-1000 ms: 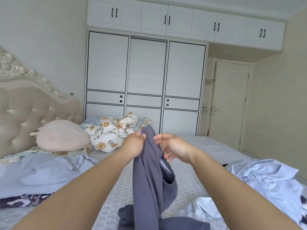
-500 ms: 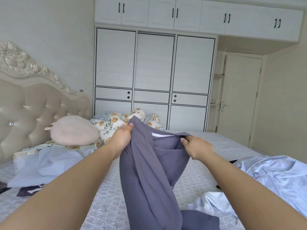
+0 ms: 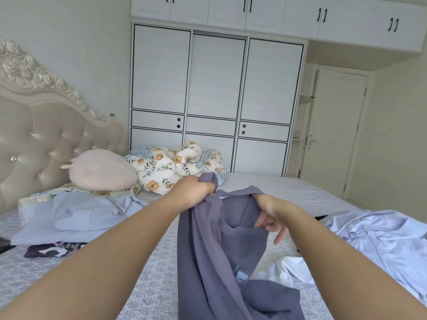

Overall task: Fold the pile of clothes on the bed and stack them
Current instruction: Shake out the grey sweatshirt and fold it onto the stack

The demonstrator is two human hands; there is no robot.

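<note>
The left hand is clenched on a bunched upper edge of the grey-purple garment and holds it raised above the bed. The right hand grasps the same edge a little to the right, with thumb and upper fingers closed on the cloth and the lower fingers loosely extended. The garment hangs between the forearms in twisted folds, and its lower end rests on the bedspread near the bottom of the view. The step in hand appears to be locating and opening out the garment before folding. The next move likely calls for spreading the hands apart along the edge until the cloth hangs flat, then laying it on bare bedspread. Unfolded items remain: a light blue shirt to the right, a white garment beside it, and a pale blue garment to the left near the pink cushion.
</note>
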